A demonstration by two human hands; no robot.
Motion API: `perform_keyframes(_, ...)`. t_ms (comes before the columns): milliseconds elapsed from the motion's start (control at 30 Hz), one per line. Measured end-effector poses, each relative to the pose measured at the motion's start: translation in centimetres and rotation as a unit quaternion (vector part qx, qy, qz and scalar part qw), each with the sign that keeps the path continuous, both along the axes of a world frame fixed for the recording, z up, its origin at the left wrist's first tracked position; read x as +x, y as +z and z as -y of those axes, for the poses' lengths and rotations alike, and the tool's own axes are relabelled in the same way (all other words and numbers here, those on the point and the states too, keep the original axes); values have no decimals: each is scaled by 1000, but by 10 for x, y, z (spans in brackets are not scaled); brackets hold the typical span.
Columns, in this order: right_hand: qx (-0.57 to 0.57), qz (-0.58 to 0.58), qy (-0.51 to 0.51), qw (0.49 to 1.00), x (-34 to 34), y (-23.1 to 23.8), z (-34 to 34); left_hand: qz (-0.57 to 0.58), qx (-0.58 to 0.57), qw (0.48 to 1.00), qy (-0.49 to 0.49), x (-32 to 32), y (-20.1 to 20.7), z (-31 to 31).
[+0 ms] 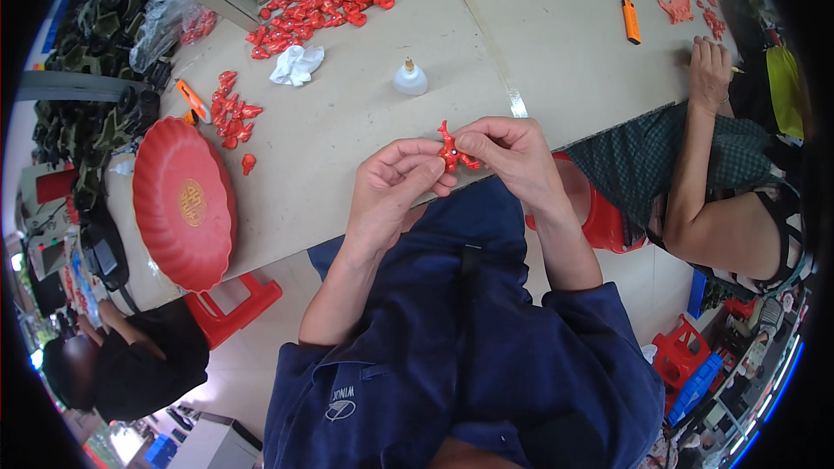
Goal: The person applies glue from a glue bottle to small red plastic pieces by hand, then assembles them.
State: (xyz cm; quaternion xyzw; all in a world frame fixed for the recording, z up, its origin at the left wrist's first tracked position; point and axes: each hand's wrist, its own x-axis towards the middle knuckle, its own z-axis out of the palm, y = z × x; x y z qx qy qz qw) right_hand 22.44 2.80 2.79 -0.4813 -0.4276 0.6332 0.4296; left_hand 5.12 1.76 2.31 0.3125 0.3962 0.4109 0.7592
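Between my two hands is a small glossy red figurine (449,153) with stubby limbs and a dark eye-like spot, held over the table's near edge. My left hand (395,181) pinches its left side between thumb and fingertips. On the other side, the thumb and forefinger of my right hand (511,156) grip it near its upper right. My fingers cover part of its body. Beyond my hands stands a small whitish squeeze bottle (411,78) with a brass-coloured tip.
Red pieces form a large pile (321,13) at the back and a smaller group (230,113) at left. Nearby are a crumpled white tissue (297,65), an orange cutter (193,102) and a red scalloped tray (187,247). An orange lighter-like object (630,22) lies near a co-worker's hand (710,69).
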Motion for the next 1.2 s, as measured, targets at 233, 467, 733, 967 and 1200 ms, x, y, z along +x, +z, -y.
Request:
perform_keyframes(233, 10, 48, 73, 996, -1, 4, -5, -6, 7, 999, -32, -10, -1, -2)
perform_keyframes(467, 70, 21, 27, 997, -11, 0, -5, 45, -3, 999, 16, -13, 9, -4)
perform_keyframes(733, 285, 220, 0, 933, -30, 8, 4, 167, -28, 982, 88, -17, -3, 4)
perform_keyframes(967, 320, 255, 53, 911, -27, 16, -2, 88, 31, 994, 47, -30, -9, 1)
perform_keyframes(1200, 205, 135, 30, 969, -29, 11, -5, 121, 6, 992, 46, -29, -15, -1)
